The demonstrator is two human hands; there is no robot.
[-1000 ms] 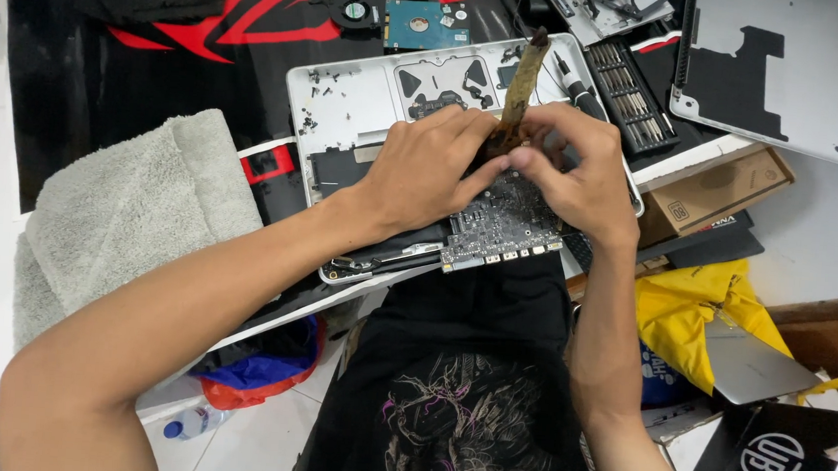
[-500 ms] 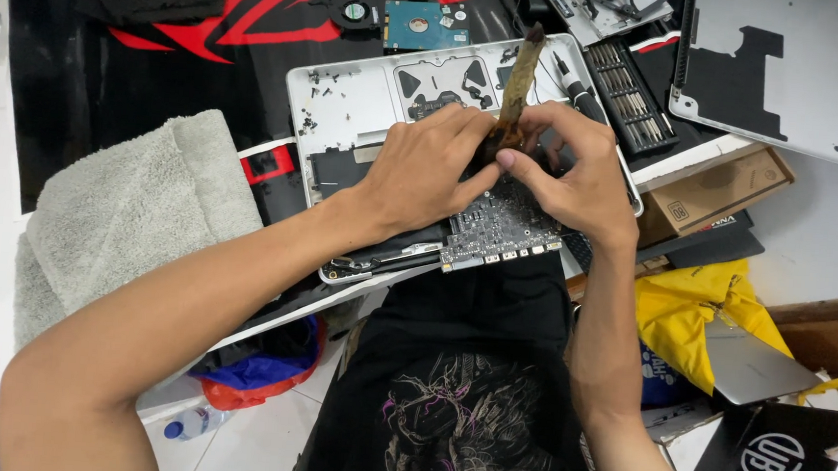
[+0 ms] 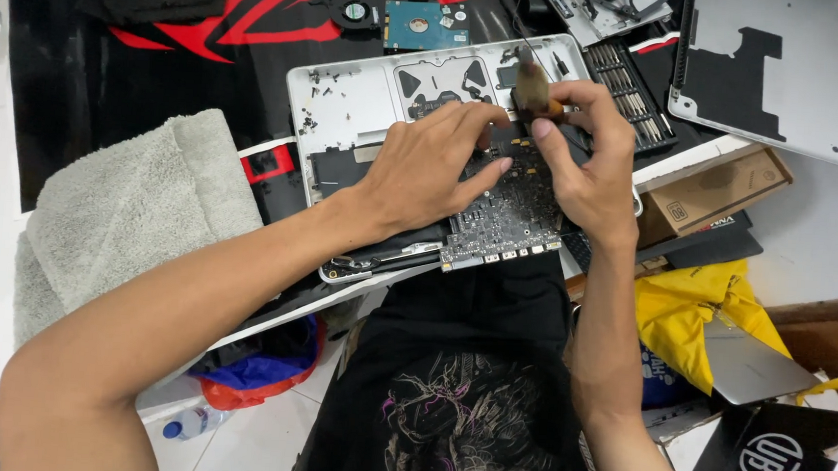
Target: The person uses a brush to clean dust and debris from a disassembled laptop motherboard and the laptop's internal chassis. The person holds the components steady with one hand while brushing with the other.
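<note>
board: my dark circuit board (image 3: 509, 207) lies in the opened silver laptop shell (image 3: 349, 113), long axis running away from me.
left hand (image 3: 429, 167): fingers spread flat, pressing the board.
right hand (image 3: 586, 164): nearer the far end, pinching a wooden-handled brush (image 3: 530, 91).

My brush (image 3: 530, 89) has a brown wooden handle, and the circuit board (image 3: 509, 207) under my fingers is black, flecked with silver. The opened laptop shell (image 3: 349, 113) is silver, lying on a black mat (image 3: 157, 50) with red angular streaks. Beside it sit a grey towel (image 3: 126, 210), a blue hard drive (image 3: 426, 26) and a yellow cloth (image 3: 693, 319).
</note>
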